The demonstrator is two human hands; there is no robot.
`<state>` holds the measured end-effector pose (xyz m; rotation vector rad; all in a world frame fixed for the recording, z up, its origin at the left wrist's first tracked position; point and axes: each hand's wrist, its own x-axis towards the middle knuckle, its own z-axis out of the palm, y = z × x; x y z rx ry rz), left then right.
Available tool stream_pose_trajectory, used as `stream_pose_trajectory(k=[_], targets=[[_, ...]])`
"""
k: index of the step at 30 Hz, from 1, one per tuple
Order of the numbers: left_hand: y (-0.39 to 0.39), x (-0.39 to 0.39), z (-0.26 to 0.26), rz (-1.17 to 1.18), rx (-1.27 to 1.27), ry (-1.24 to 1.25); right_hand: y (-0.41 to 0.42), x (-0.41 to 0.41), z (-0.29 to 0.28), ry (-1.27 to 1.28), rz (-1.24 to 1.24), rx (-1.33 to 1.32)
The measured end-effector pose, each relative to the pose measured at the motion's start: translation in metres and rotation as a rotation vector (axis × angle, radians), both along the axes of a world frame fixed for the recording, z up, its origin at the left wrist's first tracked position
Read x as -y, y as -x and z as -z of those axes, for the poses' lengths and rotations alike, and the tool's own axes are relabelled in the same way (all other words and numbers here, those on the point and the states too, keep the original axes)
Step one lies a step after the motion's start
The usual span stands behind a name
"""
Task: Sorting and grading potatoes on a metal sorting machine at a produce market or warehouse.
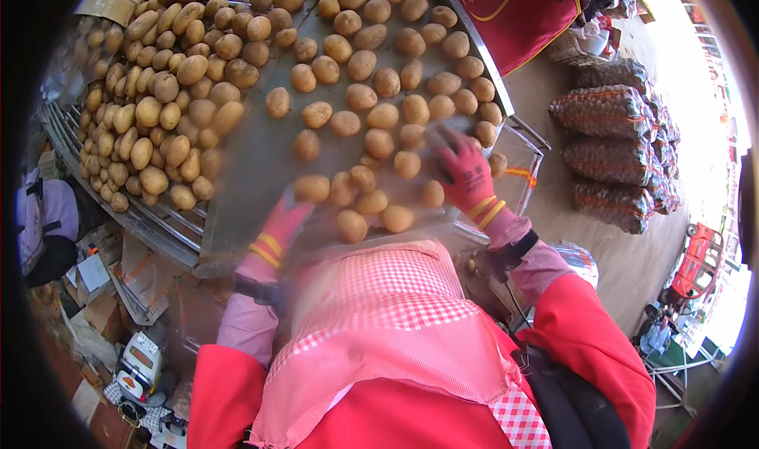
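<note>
Loose potatoes (382,116) lie spread over a metal sorting table (249,170) in front of me. My left hand (286,215), in a pink and grey work glove, is blurred at the table's near side. Its fingertips are beside a potato (312,188), and whether they grip it cannot be made out. At the right edge, my right hand (464,167) wears a matching glove. Its blurred grey fingers reach in among the potatoes there, and the palm side is hidden. Between the hands sits a small cluster of potatoes (372,201), close to my checked apron (391,277).
A dense heap of potatoes (148,114) rests on metal rollers (175,226) to the left. Filled mesh sacks (605,152) are stacked on the floor at right. A red cloth (516,16) hangs beyond the table's raised rim (474,40). A weighing scale (139,363) stands lower left.
</note>
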<state>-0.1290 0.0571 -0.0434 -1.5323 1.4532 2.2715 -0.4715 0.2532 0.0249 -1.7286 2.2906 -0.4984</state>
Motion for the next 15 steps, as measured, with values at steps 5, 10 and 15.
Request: stream_pose_trajectory(k=[5,10,15], targets=[[0.063,0.011,-0.068,-0.066,-0.154,-0.023,-0.103,0.048,0.032,-0.025,-0.889,0.083],[0.03,0.013,-0.055,-0.103,-0.041,0.005,-0.111,0.055,0.026,-0.275,-0.691,0.132],[0.045,-0.013,-0.081,0.05,-0.206,-0.184,-0.069,0.033,-0.007,-0.419,-0.122,0.379]])
